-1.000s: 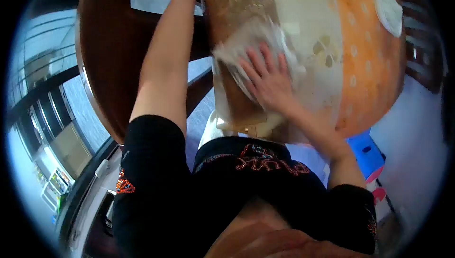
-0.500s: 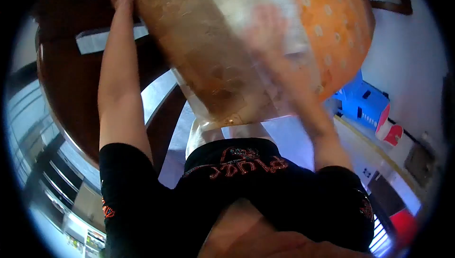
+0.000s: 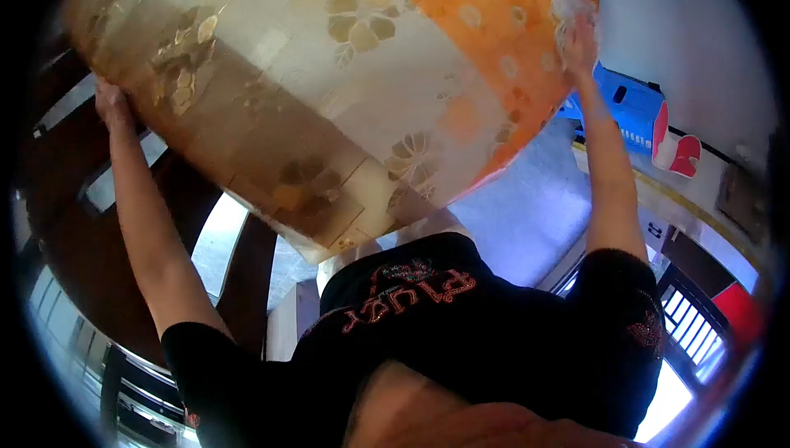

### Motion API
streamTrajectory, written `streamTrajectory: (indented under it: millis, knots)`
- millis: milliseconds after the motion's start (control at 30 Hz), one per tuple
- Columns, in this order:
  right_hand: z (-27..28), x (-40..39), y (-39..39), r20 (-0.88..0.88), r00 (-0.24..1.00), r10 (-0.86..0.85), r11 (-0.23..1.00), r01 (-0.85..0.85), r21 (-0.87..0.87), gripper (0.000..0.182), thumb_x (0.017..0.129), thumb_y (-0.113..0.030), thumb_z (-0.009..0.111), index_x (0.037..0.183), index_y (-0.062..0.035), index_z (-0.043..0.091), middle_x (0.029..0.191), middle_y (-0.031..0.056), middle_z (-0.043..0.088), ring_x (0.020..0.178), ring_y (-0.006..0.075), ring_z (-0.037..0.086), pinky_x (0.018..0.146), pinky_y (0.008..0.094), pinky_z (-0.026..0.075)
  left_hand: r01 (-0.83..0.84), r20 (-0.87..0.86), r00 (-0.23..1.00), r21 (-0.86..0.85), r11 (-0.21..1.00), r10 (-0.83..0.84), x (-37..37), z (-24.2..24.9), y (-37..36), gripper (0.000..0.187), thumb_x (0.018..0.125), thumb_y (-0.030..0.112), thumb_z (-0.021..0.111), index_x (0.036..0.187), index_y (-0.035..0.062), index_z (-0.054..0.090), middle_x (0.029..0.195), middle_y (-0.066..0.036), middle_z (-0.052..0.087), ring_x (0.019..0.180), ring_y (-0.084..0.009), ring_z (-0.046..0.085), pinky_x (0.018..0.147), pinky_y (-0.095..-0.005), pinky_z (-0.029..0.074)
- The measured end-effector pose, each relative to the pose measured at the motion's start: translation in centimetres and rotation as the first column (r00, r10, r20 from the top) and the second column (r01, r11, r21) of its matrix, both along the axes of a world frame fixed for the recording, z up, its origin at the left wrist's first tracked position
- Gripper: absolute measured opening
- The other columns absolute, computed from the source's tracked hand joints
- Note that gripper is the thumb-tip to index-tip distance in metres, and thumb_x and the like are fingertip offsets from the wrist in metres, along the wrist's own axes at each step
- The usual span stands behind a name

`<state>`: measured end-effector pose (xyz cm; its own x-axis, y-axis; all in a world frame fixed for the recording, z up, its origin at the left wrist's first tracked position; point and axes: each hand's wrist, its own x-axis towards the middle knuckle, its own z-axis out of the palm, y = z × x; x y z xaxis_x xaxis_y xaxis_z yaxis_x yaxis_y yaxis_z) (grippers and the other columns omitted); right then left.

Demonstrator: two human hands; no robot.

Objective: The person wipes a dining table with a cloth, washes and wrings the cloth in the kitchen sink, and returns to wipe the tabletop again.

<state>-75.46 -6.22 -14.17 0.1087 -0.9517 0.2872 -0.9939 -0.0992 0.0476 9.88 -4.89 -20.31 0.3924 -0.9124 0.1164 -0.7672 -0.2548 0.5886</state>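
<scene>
A table (image 3: 271,45) with a glossy, see-through cover patterned in brown, cream and orange, with flower shapes, fills the upper part of the head view. At its left edge is my left hand (image 3: 113,105), fingers curled and partly hidden against the rim. My right hand (image 3: 583,43) reaches to the far right side of the tabletop, over the orange part. Under its fingers a crumpled white cloth (image 3: 568,5) is pressed on the surface.
A dark wooden chair (image 3: 90,259) with a slatted back stands close at the left. Beyond the table on the right, a blue plastic basket-like box (image 3: 629,111) sits beside a red and white item (image 3: 685,156) on a ledge. Pale floor (image 3: 518,201) shows below.
My right hand has swept from the middle of the tabletop to its right side with the cloth. The view has shifted, and my left hand stays at the left edge.
</scene>
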Motion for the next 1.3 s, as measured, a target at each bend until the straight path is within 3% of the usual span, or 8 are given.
streamTrajectory:
  millis: [200,233,333,500,600,700,800,1300]
  knots:
    - [-0.6,3.6,-1.1,-0.015,0.930,-0.366,0.930,0.366,0.032,0.049,0.091,-0.029,0.035,0.129,0.0001,0.038,0.136,0.0168,0.036,0.125,0.0363,0.032,0.104,0.0425,0.024,-0.130,0.010,0.992,0.067,0.989,0.130,1.4,-1.7,0.1,0.049,0.089,0.041,0.033,0.118,0.0069,0.052,0.117,-0.015,0.055,0.103,-0.0302,0.054,0.085,-0.0361,0.041]
    - [-2.9,7.3,2.6,-0.599,0.758,-0.258,0.966,0.216,-0.143,0.053,0.089,-0.033,0.039,0.132,-0.0040,0.034,0.134,0.0212,0.034,0.124,0.0350,0.033,0.102,0.0484,0.025,-0.195,0.070,0.980,0.105,0.975,0.189,1.4,-2.0,0.5,0.050,0.089,0.043,0.033,0.119,0.0076,0.051,0.118,-0.015,0.055,0.103,-0.0308,0.053,0.086,-0.0371,0.041]
    - [1.4,18.0,10.2,0.399,0.882,0.253,0.884,-0.378,0.275,0.054,0.085,-0.025,0.045,0.133,-0.0038,0.033,0.143,0.0123,0.024,0.134,0.0323,0.016,0.107,0.0483,0.012,-0.397,0.266,0.901,0.191,0.898,0.341,0.7,-0.7,0.5,0.053,0.088,0.046,0.032,0.122,0.0096,0.049,0.119,-0.015,0.054,0.105,-0.0326,0.053,0.089,-0.0403,0.040]
    - [4.4,17.7,-0.9,0.310,0.603,0.735,0.599,-0.792,0.119,0.055,0.079,-0.027,0.053,0.130,-0.0130,0.040,0.141,0.0098,0.029,0.131,0.0287,0.025,0.103,0.0536,0.016,-0.231,0.782,0.622,0.213,0.949,-0.024,-4.2,4.7,-3.8,0.039,0.082,0.030,0.052,0.113,0.0061,0.051,0.110,-0.015,0.058,0.095,-0.0316,0.058,0.077,-0.0407,0.047]
    - [3.0,12.2,-11.7,0.220,0.779,0.587,0.791,-0.610,0.047,0.051,0.081,-0.027,0.053,0.130,-0.0159,0.041,0.140,0.0055,0.031,0.130,0.0273,0.025,0.103,0.0522,0.018,-0.059,-0.313,0.946,0.087,0.994,0.084,-20.5,6.9,-10.0,0.044,0.077,0.013,0.061,0.119,0.0044,0.049,0.086,-0.011,0.062,0.078,-0.0176,0.062,0.065,-0.0306,0.050]
    - [3.0,10.4,-14.7,0.118,0.898,0.424,0.891,-0.437,0.123,0.049,0.083,-0.027,0.050,0.130,-0.0143,0.041,0.140,0.0055,0.031,0.131,0.0277,0.025,0.103,0.0521,0.019,0.322,-0.941,0.290,-0.077,0.944,-0.176,-37.1,8.4,-15.1,0.058,0.085,0.013,0.054,0.132,-0.0054,0.024,0.098,-0.019,0.060,0.082,-0.0240,0.063,0.072,-0.0321,0.052]
    - [3.2,10.2,-15.1,0.114,0.913,0.392,0.902,-0.405,0.146,0.047,0.085,-0.027,0.048,0.129,-0.0133,0.041,0.141,0.0059,0.031,0.131,0.0276,0.024,0.103,0.0526,0.018,0.325,-0.991,-0.119,-0.103,0.940,-0.067,-44.6,9.2,-20.0,0.048,0.088,0.007,0.046,0.132,0.0009,0.029,0.105,-0.023,0.057,0.090,-0.0317,0.061,0.076,-0.0360,0.052]
    - [2.1,10.5,-15.1,0.020,0.917,0.398,0.909,-0.397,0.130,0.051,0.085,-0.031,0.047,0.133,-0.0163,0.037,0.143,0.0037,0.027,0.133,0.0265,0.019,0.105,0.0509,0.014,0.016,-0.983,-0.160,-0.098,0.995,-0.095,-49.7,9.9,-23.4,0.030,0.069,-0.006,0.051,0.099,-0.0056,0.047,0.083,-0.016,0.055,0.069,-0.0302,0.061,0.058,-0.0413,0.058]
